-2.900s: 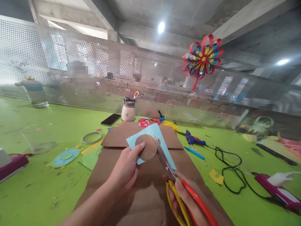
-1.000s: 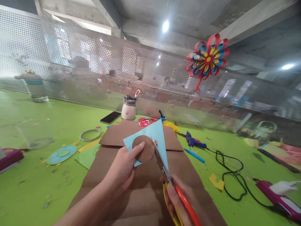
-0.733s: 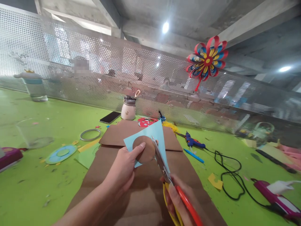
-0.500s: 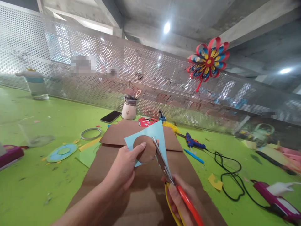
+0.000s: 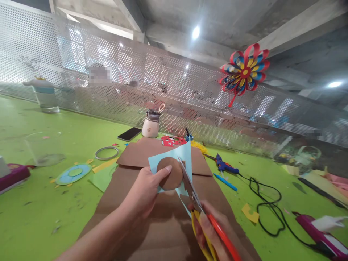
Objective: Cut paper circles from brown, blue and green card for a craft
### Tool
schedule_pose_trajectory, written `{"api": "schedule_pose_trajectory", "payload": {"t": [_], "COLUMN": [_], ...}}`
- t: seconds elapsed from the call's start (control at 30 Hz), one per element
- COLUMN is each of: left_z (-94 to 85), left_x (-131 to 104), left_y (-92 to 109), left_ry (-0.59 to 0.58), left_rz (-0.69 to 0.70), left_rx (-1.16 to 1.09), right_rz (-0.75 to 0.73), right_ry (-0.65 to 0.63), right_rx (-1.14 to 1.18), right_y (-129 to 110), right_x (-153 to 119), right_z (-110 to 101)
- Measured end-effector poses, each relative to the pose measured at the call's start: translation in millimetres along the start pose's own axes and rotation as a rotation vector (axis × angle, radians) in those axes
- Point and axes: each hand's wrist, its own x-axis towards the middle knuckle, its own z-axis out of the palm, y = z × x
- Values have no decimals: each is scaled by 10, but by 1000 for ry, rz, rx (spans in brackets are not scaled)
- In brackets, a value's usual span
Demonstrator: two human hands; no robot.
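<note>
My left hand (image 5: 148, 186) pinches a brown cardboard disc (image 5: 172, 177) flat against a light blue paper sheet (image 5: 185, 151), thumb on top of the disc. My right hand (image 5: 213, 221) grips scissors (image 5: 193, 197) with one red and one yellow handle. The scissor blades lie along the disc's right edge, across the blue paper, and a narrow strip of the paper hangs down beside them. Beneath both hands spreads brown kraft paper (image 5: 152, 232).
Beyond the paper stand a bottle (image 5: 150, 127) and a phone (image 5: 129, 133). A silver ring (image 5: 106, 153) and blue paper ring (image 5: 73, 174) lie left. On the right are a blue glue gun (image 5: 227, 166), a blue pen (image 5: 225, 182) and a black cord (image 5: 268, 199).
The scissors have cut further into the blue paper, and a strip now hangs below the blades. The view has shifted slightly, with both hands still holding their items.
</note>
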Motion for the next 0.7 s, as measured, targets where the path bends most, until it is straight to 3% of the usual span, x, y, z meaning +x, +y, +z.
{"api": "schedule_pose_trajectory", "payload": {"t": [0.7], "left_z": [-35], "left_x": [47], "left_y": [-9], "left_ry": [-16], "left_rz": [-22], "left_rx": [37], "right_rz": [76], "right_ry": [21], "right_rx": [-193], "right_y": [-58], "right_x": [-33], "right_z": [-33]}}
